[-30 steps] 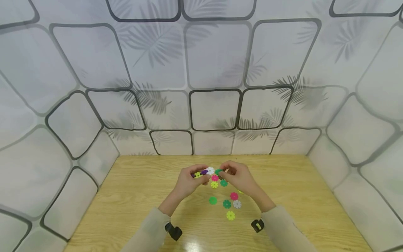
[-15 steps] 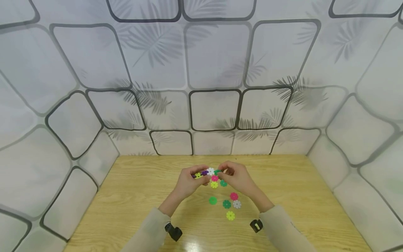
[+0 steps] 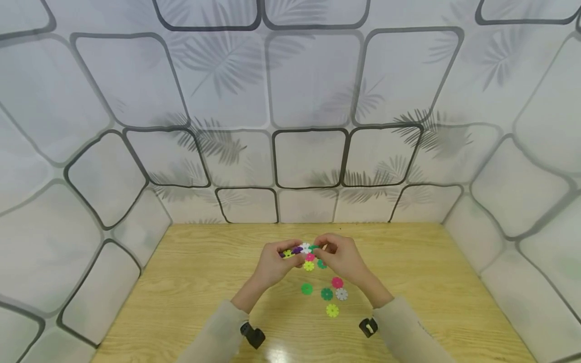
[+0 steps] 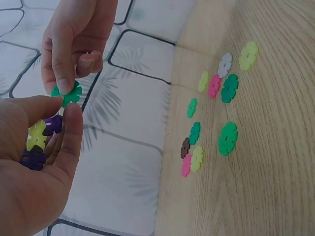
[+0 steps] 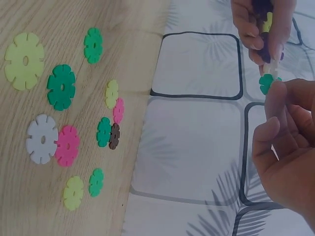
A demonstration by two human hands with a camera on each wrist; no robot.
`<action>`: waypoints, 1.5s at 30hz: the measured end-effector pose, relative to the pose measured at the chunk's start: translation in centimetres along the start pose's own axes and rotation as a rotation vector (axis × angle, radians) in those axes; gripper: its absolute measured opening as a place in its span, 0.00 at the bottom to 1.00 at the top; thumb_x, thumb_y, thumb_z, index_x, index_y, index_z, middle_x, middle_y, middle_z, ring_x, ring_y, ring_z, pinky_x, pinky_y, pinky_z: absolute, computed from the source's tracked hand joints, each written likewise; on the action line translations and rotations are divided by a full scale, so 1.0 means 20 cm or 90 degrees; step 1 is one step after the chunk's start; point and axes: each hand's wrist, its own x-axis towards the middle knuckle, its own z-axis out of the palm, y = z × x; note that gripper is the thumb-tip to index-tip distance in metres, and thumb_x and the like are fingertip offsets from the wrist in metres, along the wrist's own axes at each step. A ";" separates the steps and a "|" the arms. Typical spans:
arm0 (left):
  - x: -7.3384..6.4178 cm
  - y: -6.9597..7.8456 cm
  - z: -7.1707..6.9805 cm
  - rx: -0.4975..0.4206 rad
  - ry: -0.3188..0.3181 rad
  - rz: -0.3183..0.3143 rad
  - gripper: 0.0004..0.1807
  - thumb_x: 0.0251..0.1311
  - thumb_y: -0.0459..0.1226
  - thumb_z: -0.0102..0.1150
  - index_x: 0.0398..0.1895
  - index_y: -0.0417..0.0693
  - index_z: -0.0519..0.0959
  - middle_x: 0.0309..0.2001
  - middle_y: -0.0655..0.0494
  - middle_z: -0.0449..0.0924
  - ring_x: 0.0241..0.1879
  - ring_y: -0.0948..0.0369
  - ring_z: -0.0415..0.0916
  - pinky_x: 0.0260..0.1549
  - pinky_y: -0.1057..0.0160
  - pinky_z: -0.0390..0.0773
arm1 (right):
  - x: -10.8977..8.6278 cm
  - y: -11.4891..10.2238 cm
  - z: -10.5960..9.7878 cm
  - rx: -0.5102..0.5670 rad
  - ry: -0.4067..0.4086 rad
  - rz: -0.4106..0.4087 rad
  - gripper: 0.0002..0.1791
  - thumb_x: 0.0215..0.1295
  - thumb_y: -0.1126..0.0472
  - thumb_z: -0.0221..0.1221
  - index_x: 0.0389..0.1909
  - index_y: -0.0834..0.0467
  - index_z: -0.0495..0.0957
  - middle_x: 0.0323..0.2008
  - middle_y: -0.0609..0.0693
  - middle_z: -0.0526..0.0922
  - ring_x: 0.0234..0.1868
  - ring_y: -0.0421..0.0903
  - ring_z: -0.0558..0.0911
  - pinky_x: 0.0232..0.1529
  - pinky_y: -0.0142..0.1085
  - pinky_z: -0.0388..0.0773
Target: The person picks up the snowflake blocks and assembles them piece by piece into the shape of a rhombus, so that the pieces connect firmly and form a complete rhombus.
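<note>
My left hand holds a short chain of slotted plastic snowflake discs above the table. In the left wrist view the chain shows a dark purple disc, a yellow disc and another purple disc. A white disc sits at the chain's right end, between the left thumb and fingers. My right hand pinches a green disc between thumb and index finger, right at the white disc's edge. Fingers partly hide both discs.
Loose discs lie flat on the wooden table beneath and in front of the hands, among them a pink disc, a grey-white disc, a yellow disc and a brown disc. Patterned walls enclose the table's back and sides.
My right hand has shifted slightly left and the left hand slightly right and down, bringing the green and white discs closer. Both grips stay the same. The loose discs have not moved.
</note>
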 end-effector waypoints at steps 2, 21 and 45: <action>0.00 0.00 0.00 -0.004 0.005 -0.002 0.22 0.66 0.31 0.69 0.62 0.34 0.82 0.47 0.38 0.90 0.32 0.59 0.90 0.34 0.67 0.89 | 0.00 -0.01 0.00 0.001 0.001 0.002 0.02 0.72 0.63 0.67 0.42 0.54 0.86 0.24 0.45 0.83 0.20 0.39 0.77 0.21 0.31 0.74; -0.01 -0.01 0.01 -0.060 -0.066 -0.076 0.24 0.73 0.38 0.65 0.69 0.42 0.75 0.49 0.38 0.87 0.34 0.61 0.90 0.21 0.72 0.71 | 0.00 -0.01 -0.05 0.012 -0.034 0.023 0.04 0.73 0.62 0.66 0.45 0.54 0.87 0.38 0.56 0.90 0.27 0.39 0.83 0.32 0.38 0.87; -0.01 -0.02 0.06 -0.030 0.023 -0.006 0.21 0.69 0.27 0.62 0.65 0.38 0.78 0.37 0.44 0.81 0.26 0.56 0.86 0.14 0.70 0.75 | -0.03 0.03 -0.05 -0.001 0.020 0.005 0.12 0.75 0.62 0.64 0.54 0.61 0.86 0.46 0.58 0.88 0.24 0.37 0.80 0.28 0.32 0.83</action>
